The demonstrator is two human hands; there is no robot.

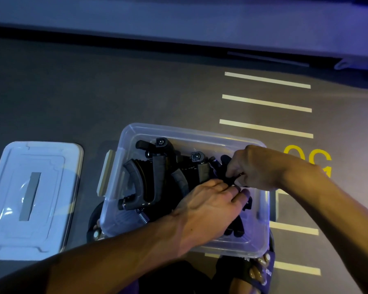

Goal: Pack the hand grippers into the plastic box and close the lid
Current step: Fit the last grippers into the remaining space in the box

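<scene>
A clear plastic box [123,145] stands on the floor in front of me, without its lid. Inside lie black hand grippers [149,177] with grey ridged handles and a spring showing at the lower left. Both my hands are inside the box at its right half. My left hand [208,206] lies over the grippers, its fingertips touching a black part. My right hand [253,166] pinches a small black piece of a gripper [223,162] between curled fingers. The white lid [32,198] lies flat on the floor to the left of the box.
The floor is dark grey with pale painted stripes [266,103] and a yellow marking [308,155] to the right. My sandalled foot [257,272] sits just below the box. A light wall base [179,28] runs along the back.
</scene>
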